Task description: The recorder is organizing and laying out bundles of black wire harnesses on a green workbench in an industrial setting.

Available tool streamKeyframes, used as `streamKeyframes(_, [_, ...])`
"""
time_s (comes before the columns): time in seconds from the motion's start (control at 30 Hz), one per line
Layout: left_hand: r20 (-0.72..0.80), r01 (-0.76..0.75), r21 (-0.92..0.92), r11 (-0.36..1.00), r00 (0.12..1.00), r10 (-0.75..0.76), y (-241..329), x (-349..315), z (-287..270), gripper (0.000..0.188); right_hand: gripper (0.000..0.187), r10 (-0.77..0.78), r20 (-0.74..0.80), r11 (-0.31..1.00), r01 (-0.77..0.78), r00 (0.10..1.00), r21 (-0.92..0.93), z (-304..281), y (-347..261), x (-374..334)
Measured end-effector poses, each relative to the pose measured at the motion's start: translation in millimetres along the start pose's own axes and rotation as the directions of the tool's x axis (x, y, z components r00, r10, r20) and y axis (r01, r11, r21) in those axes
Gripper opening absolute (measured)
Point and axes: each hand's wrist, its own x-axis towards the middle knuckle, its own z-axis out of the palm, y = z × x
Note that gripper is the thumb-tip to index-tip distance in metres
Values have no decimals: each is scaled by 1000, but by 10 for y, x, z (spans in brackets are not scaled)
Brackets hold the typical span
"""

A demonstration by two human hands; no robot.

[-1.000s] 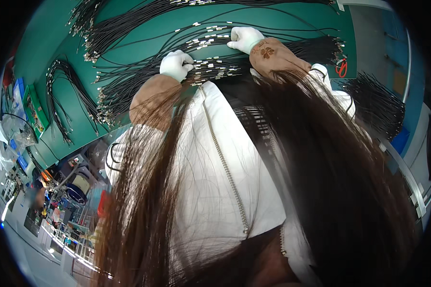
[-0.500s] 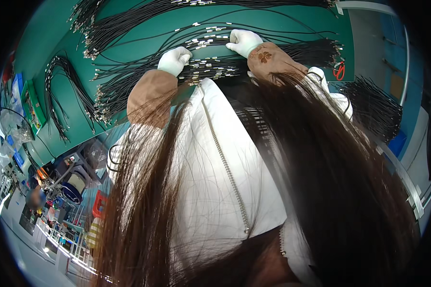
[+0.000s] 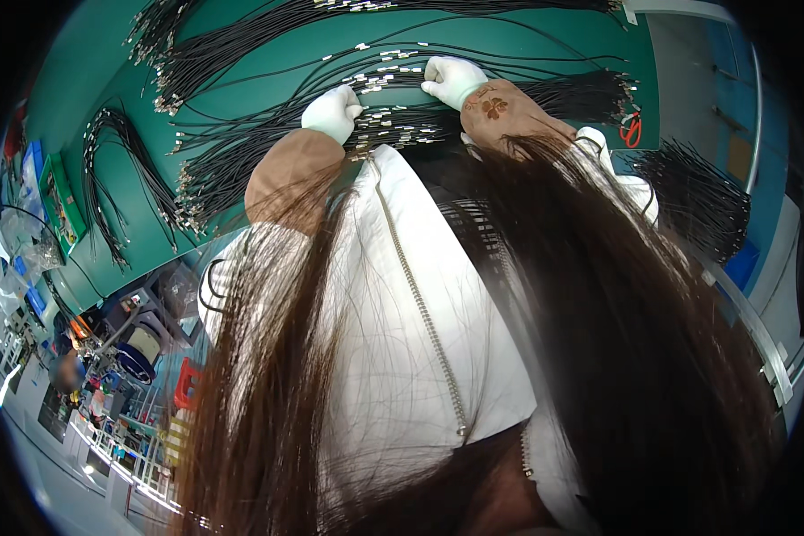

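Note:
Both my hands wear white gloves and reach over rows of thin black cables on a green table. My left hand [image 3: 330,113] is closed, thumb and fingers pinched together at the left end of a cluster of white labels [image 3: 377,82]. Farther right, my right hand [image 3: 454,79] pinches at the other end of the cluster, its fingertips against a black cable. The exact grip is small and partly covered by the fingers. Nearer to me lies another bundle of cables with white labels [image 3: 393,125]. Brown sleeve covers reach up to both wrists.
Another long cable bundle [image 3: 268,40] lies along the far side. A bent bundle [image 3: 121,134] is at the left, beside a green tray [image 3: 62,201]. Red-handled scissors [image 3: 632,130] lie near the table's right edge; more cables [image 3: 692,196] hang beyond it.
My left hand and forearm have shifted slightly right, closer to the labels. My right hand has stayed almost in place, still pinched.

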Motion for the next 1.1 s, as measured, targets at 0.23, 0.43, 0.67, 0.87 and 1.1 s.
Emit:
streamKeyframes(0.23, [-52, 59, -46, 997, 997, -62, 24, 88, -86, 15, 29, -115, 92, 993, 112, 989, 34, 83, -200, -205])
streamKeyframes(0.43, [-103, 28, -202, 979, 993, -50, -130, 64, -123, 17, 21, -111, 77, 994, 110, 991, 16, 102, -172, -70])
streamKeyframes(0.67, [162, 160, -268, 950, 979, -120, -232, 73, -414, 26, 21, 16, 135, 1000, -13, 991, -23, 19, -149, 3])
streamKeyframes(0.87, [177, -80, -194, 978, 978, 115, -692, -38, -354, 18, 21, 0, 126, 1000, -2, 992, 17, 125, -268, 35])
streamKeyframes(1.1, [-84, 2, 34, 999, 996, 1, -264, 172, -325, 10, 21, -12, -40, 1000, 13, 999, 29, 24, -214, 59])
